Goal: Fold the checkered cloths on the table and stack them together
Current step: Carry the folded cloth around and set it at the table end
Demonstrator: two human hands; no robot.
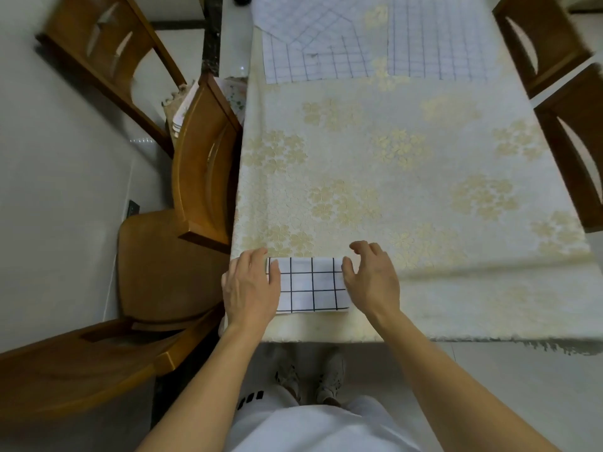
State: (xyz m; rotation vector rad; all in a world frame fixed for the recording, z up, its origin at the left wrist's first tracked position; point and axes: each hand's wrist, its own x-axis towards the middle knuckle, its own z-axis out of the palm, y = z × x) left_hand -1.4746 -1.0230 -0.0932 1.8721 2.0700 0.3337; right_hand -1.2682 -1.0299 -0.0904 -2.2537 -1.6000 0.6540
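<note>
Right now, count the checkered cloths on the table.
3: a folded cloth at the near edge between both hands, two unfolded cloths at the far end, left and right.

folded checkered cloth (311, 283) flat at worktop (424, 177) near edge; two unfolded checkered cloths (319, 50) (440, 37) spread at far end.

Soft even indoor light, faint shadows, wide-angle edge bending, blurred corners

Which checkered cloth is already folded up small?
The small white black-lined checkered cloth between the left hand and right hand; the far cloths lie spread out.
</note>
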